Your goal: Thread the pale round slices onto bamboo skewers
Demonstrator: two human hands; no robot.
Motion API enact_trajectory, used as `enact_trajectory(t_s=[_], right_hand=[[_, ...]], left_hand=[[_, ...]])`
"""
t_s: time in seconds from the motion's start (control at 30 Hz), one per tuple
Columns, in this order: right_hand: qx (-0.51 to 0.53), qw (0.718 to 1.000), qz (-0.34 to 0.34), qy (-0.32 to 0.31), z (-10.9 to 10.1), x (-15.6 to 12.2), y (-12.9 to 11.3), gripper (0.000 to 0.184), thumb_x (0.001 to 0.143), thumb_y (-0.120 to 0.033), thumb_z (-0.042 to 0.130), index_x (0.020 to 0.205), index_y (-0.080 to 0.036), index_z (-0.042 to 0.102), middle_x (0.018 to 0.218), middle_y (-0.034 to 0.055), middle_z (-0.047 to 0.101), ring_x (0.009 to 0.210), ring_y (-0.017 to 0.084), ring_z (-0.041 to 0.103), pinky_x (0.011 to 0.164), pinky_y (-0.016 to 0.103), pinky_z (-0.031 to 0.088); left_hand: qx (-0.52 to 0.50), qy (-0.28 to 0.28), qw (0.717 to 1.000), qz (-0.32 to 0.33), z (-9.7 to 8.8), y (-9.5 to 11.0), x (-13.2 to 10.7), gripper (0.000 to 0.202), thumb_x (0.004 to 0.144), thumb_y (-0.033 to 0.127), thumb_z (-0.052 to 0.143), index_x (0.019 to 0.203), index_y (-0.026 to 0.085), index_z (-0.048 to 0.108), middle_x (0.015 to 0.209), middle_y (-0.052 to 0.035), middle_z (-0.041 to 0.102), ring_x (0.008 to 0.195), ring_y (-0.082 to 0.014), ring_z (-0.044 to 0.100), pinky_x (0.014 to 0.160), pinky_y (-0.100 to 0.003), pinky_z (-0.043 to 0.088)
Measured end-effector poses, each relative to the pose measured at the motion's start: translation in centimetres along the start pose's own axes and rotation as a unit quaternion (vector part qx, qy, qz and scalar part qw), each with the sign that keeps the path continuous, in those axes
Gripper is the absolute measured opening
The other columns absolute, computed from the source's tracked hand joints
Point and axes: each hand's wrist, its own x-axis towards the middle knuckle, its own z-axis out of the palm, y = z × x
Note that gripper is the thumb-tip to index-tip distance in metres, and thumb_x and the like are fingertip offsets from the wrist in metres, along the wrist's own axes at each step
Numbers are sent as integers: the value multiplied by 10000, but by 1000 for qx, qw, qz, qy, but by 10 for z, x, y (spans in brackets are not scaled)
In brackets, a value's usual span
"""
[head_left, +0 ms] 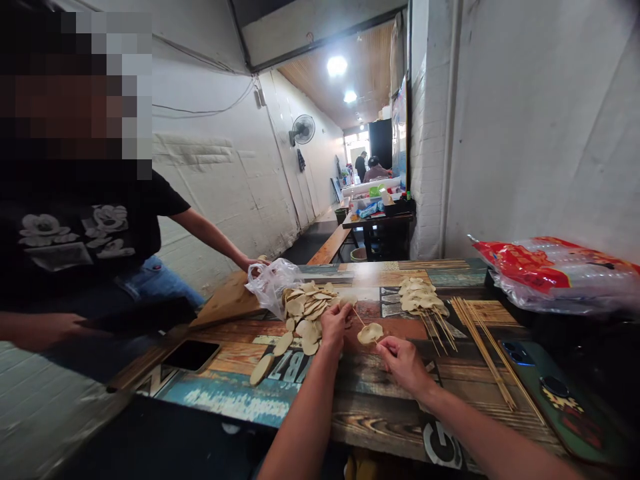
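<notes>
My right hand [404, 363] is closed on the lower end of a thin bamboo skewer. A pale, thin, round slice [371, 334] is threaded on that skewer just beyond my fingertips. The skewer's tip points up and left towards my left hand [336, 325], whose fingers are pinched on another pale slice, partly hidden behind them. Left of my left hand lies a loose heap of similar slices [309, 303], with a few single ones spread nearer the front edge. Beyond my right hand rests a pile of skewered slices [423, 295], their sticks pointing towards me.
Bare bamboo skewers [483, 350] lie to the right, beside a green phone [560, 400]. A red and clear plastic package [560, 267] sits at the back right. At left, a person's hand touches a clear plastic bag [273, 283]; a dark phone [191, 355] lies nearer on the table [380, 423].
</notes>
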Motion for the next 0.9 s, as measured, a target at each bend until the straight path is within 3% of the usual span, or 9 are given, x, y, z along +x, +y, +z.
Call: enact_trajectory(t_s=[0.13,0.43,0.9], right_hand=[[-1,1000,-14,-10,-1,1,3,320,844,-383,459,665,-175,624,487,-25,543,483,130,505,524,239,359],[-37,999,-18,-26,-3,6,14,347,870,-375,453,684,-171,663,524,-11,585,532,144,551,570,248,387],[-26,1000,-12,-7,-2,9,11,338,835,-402,474,693,-166,670,507,-15,565,514,144,532,561,250,377]], left_hand=[[-40,-14,999,-2,-2,7,0,352,508,401,846,685,147,677,616,13,620,538,-85,536,524,-200,403],[-97,-33,991,-84,-8,16,1,289,596,323,823,732,128,658,697,-54,680,582,-109,588,532,-207,429],[-111,-63,988,-89,-7,9,3,375,556,347,852,798,110,691,733,-64,686,580,-102,575,518,-198,398]])
